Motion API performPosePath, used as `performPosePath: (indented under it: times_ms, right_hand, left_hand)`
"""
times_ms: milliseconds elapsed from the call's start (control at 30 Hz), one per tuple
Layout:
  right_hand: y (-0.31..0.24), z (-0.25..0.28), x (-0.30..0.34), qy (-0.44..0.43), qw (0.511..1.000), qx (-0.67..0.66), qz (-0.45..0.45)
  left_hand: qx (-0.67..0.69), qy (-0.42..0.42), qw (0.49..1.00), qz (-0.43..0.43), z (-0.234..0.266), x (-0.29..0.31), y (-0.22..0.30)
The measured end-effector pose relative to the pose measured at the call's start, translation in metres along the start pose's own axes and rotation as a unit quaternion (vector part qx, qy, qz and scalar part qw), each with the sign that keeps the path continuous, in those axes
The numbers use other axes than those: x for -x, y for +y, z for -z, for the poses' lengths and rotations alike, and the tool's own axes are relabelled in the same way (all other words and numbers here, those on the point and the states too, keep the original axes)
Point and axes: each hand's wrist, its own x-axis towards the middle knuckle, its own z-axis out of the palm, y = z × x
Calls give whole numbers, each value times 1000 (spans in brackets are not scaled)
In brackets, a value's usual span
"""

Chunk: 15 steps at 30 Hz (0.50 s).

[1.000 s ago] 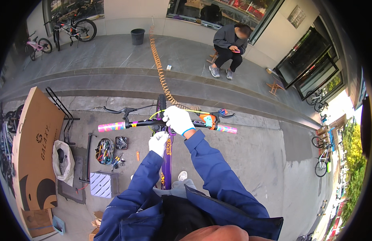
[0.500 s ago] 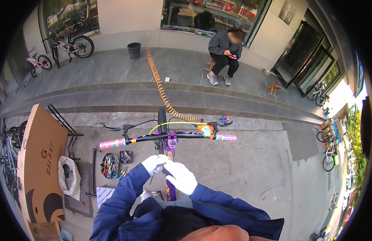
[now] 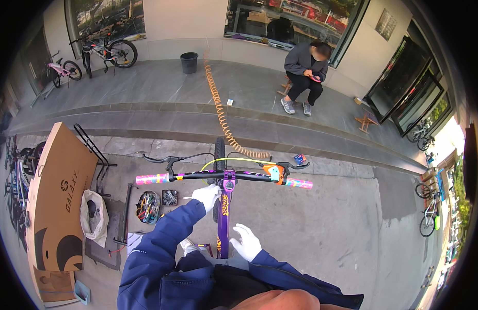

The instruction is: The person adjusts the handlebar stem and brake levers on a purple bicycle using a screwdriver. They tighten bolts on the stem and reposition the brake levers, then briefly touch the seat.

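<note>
The right hand (image 3: pixel 246 243), in a white glove, is held open at the near end, its fingers spread and apart from anything, just right of the purple bicycle frame (image 3: pixel 223 222). The bicycle is set in the middle of the scene, its front turned to the far side. Farther on, the left hand (image 3: pixel 206 197), also gloved, is placed with curled fingers just left of the purple stem (image 3: pixel 229 182); a thin pale rod (image 3: pixel 187 197) is seen jutting leftward from it, but whether it is gripped cannot be told. To the left, a sack (image 3: pixel 97 236) and a large cardboard box (image 3: pixel 58 201) are seen. The handlebar (image 3: pixel 203 175), fitted with multicoloured grips, is mounted across the stem, with the front wheel (image 3: pixel 220 150) beyond. Farther off, a coiled orange hose (image 3: pixel 217 101) is stretched over the steps (image 3: pixel 161 121). At the far right, a seated person (image 3: pixel 306 67) is seen; at the far left, a dark bucket (image 3: pixel 189 65).
</note>
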Motion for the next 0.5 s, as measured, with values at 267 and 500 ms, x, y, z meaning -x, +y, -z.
performPosePath:
  times_ms: [267, 500]
  right_hand:
    - [24, -12, -14, 63, 997, -43, 0]
    - [-10, -8, -54, 68, 995, -21, 64]
  left_hand:
    - [102, 133, 986, -3, 22, 12, 28]
    - [147, 168, 963, 149, 26, 28, 25]
